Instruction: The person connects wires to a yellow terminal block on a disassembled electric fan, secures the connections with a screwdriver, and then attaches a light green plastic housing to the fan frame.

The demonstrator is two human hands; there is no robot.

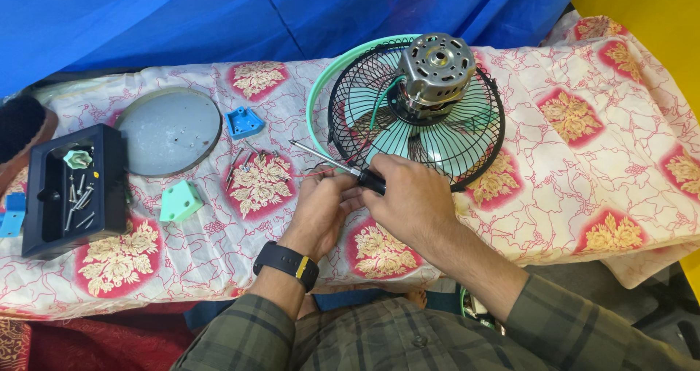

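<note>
A black wire fan guard [481, 141] with a mint green rim lies on the flowered cloth, and a silver motor [435, 71] sits on its hub with green wires hanging off it. My right hand [408, 196] grips a screwdriver [328, 159] with a black handle, its metal shaft pointing up and left. My left hand [321, 207], with a black watch on the wrist, touches my right hand and pinches thin red and black wires [315, 173] beside the guard's lower left edge.
A round grey disc [169, 130] lies at the left. Beside it are a blue plastic piece [243, 122] and a mint green piece [180, 200]. A black tray [69, 189] holds several screws. Blue tarpaulin hangs behind the table.
</note>
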